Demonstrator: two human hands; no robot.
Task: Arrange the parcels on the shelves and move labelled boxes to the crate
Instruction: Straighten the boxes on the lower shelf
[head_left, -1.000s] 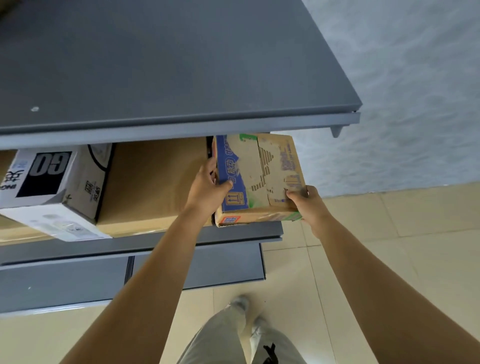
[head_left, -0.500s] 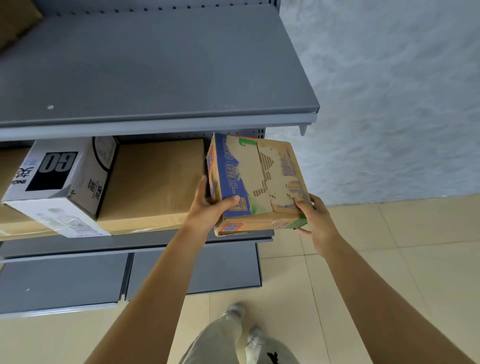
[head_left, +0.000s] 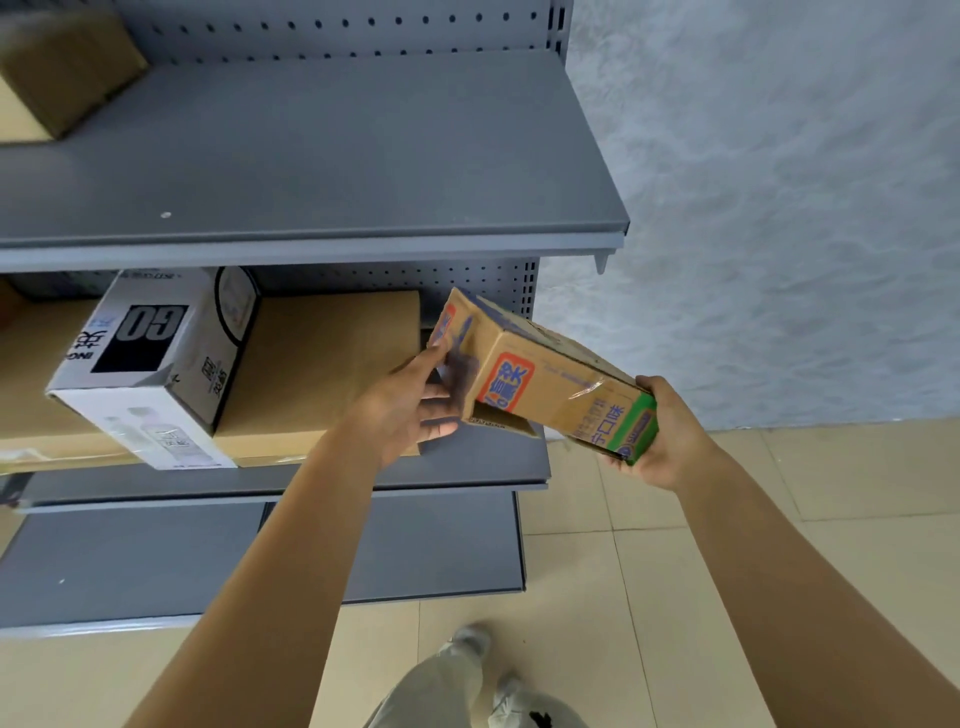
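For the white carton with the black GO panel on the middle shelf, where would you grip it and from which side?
Probably by its two long side faces, coming from the front. The white carton with the black GO panel sits tilted, its near end jutting past the shelf lip toward the person, so that end is open to both hands, while the large brown cardboard box crowds its right side.

Grey middle shelf (head_left: 467, 470) carries a flat brown carton (head_left: 322, 364) and white box (head_left: 156, 364).

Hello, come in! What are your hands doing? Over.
Right hand grips carton. Left hand open, touching its end. Carton tilted, off shelf. Nothing blocking.
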